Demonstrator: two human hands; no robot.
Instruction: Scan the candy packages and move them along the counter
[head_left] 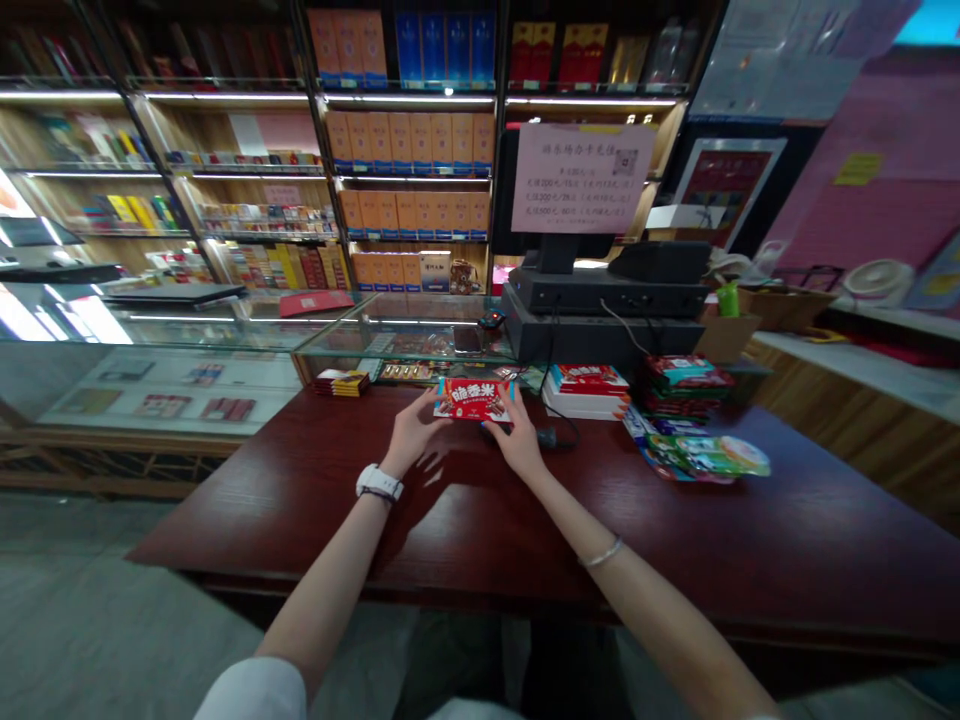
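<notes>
Both hands hold a red snack box (472, 400) with white lettering and blue ends, its front turned toward me. My left hand (412, 430) grips the left end between thumb and fingers; a white watch is on that wrist. At the opposite end my right hand (519, 432) closes on the box, with a bangle farther up the arm. Below the box, the dark wooden counter (480, 530) catches the shadow of the hands. A black scanner-like object (549, 437) with a cable lies just right of my right hand, partly hidden.
Similar red-and-white boxes (589, 390) are stacked right of centre. Beyond them lie piled snack packets (686, 385) and a green pouch (712, 455). A glass display case (420, 325) and a monitor (566, 245) with a paper sign stand behind. Small packs (341, 382) sit at the left.
</notes>
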